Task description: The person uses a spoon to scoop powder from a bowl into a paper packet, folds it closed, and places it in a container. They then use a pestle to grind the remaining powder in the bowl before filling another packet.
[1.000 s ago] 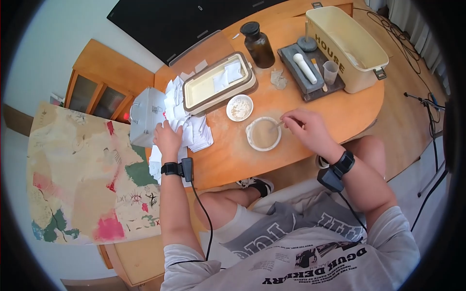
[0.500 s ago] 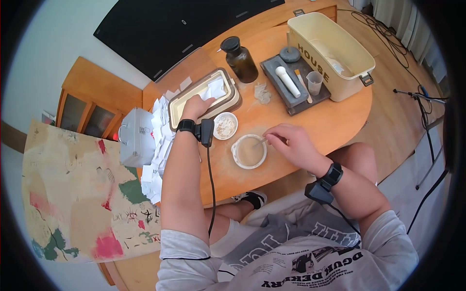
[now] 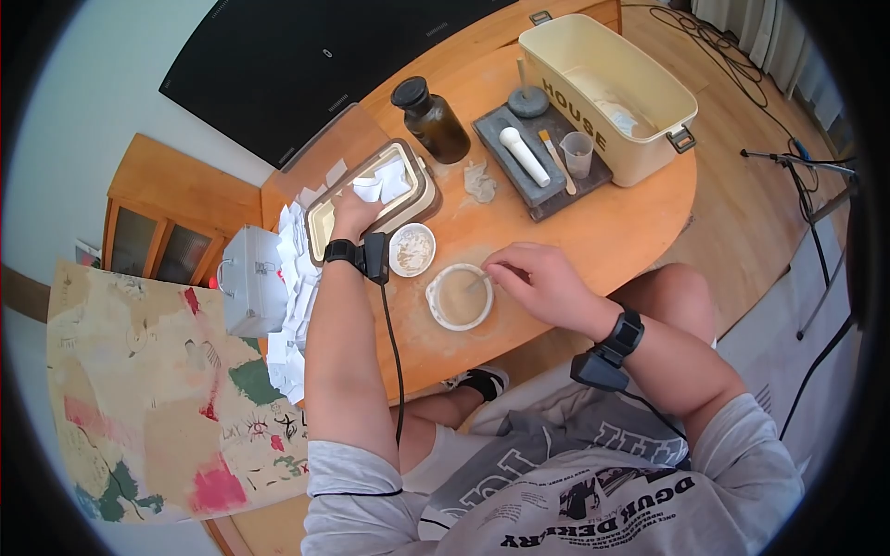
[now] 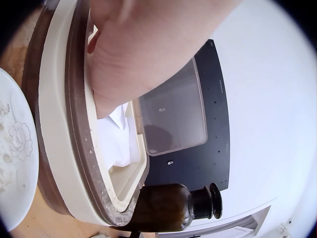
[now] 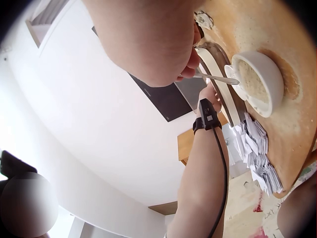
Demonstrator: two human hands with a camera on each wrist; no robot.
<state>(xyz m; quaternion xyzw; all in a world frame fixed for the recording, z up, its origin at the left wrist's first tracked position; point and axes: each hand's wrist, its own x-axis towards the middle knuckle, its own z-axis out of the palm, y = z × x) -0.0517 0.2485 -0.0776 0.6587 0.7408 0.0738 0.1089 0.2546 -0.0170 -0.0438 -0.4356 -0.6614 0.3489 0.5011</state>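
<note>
My left hand [image 3: 354, 218] reaches down into a cream box with a brown rim [image 4: 79, 124]. Folded white paper packets [image 3: 393, 178] lie in the box beside the hand. Its fingers are largely hidden by the hand and the box wall, so I cannot tell whether they hold anything. My right hand [image 3: 552, 285] pinches the handle of a thin spoon [image 5: 218, 78]. The spoon's tip dips toward a white bowl [image 5: 274, 82] that contains beige powder [image 3: 459, 298]. A small white dish with pale powder [image 3: 413, 250] stands between the bowl and the box.
White papers [image 3: 295, 287] are heaped left of the box, against a silver case [image 3: 255, 278]. Behind stands a dark brown bottle [image 3: 436, 125]. A dark tray [image 3: 533, 206] carries a white pestle [image 3: 524, 157], a brush and a measuring cup [image 3: 578, 153], next to a large cream bin [image 3: 640, 120].
My left hand has moved from the heap of papers, up and right, into the cream box. My right hand stays at the bowl with the spoon. The head view has shifted.
</note>
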